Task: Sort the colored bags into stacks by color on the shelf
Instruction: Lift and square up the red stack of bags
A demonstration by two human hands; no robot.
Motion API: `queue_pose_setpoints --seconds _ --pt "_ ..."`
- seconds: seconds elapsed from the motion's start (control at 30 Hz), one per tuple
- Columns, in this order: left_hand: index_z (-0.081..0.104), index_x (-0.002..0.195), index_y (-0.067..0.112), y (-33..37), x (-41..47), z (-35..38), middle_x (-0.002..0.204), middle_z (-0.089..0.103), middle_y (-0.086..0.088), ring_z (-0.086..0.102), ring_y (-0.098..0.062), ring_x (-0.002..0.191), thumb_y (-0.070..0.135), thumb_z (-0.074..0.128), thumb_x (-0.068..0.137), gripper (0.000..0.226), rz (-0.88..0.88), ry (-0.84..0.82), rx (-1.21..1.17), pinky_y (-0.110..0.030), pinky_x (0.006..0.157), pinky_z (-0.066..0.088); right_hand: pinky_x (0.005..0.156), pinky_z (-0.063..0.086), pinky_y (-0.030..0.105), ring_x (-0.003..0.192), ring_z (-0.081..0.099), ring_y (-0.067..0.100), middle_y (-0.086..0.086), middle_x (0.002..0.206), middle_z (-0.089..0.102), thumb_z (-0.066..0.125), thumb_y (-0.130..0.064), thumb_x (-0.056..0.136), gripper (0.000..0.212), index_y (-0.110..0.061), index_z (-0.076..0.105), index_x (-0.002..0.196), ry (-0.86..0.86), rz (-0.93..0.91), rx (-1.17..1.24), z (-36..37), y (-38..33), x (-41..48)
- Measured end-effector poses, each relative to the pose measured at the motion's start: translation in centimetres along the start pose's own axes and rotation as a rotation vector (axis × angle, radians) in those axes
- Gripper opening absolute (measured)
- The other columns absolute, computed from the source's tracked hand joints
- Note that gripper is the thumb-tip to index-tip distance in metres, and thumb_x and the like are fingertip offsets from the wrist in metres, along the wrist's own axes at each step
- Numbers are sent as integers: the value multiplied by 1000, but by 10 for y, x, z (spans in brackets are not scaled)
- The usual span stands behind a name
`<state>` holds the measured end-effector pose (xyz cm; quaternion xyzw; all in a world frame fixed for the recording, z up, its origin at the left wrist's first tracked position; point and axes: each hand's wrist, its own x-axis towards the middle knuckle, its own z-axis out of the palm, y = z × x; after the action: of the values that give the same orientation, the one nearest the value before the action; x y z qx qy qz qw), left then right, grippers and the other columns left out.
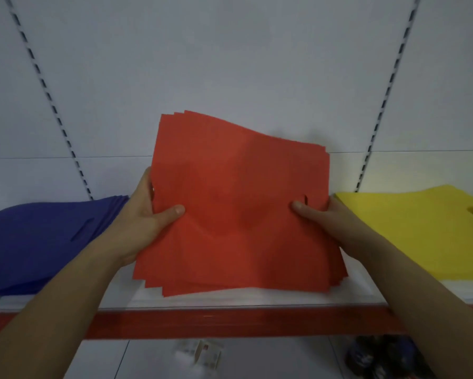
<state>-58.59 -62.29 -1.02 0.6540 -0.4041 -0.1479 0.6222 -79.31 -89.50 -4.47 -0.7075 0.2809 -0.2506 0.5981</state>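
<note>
While held over the white, red-edged shelf, a fanned stack of flat red fabric bags is pinched by the left hand at 9 o'clock and the right hand at 3 o'clock. Blue fabric bags are stacked farther toward 9 o'clock, yellow fabric bags toward 3 o'clock.

The light is dim and cool, so the white back panel reads grey-blue. A brighter, warmer patch sits on it just above the yellow bags. Soft shadows fold across the red bags I hold. The shelf's red front strip has a faint sheen. Wide-angle distortion slants the slotted uprights. The small boxes below are blurred.
</note>
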Motion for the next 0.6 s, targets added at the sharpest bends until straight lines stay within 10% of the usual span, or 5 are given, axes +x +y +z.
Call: queue_pose_setpoints --seconds 0.13,0.27,0.6 --pt "54 133 23 5 4 -3 119 70 7 67 -7 106 10 74 87 52 79 142 70 -30 93 54 70 61 31 85 75 19 3 95 78 83 -25 76 34 -14 71 107 164 -194 167 8 -18 -4" --pt "52 126 30 12 0 6 110 63 22 62 15 95 9 70 90 46 223 306 165 -4 76 47 61 55 16 77 73 3 -16 83 76 84 -21 76 28 -27 68 97 247 -432 61 15 -40 -9" --pt "48 124 33 -22 -20 44 112 59 22 59 15 98 2 68 89 52 267 478 86 -2 76 45 63 57 19 74 71 3 -13 82 75 89 -19 70 30 -28 67 89 343 -456 61 39 -11 -16"
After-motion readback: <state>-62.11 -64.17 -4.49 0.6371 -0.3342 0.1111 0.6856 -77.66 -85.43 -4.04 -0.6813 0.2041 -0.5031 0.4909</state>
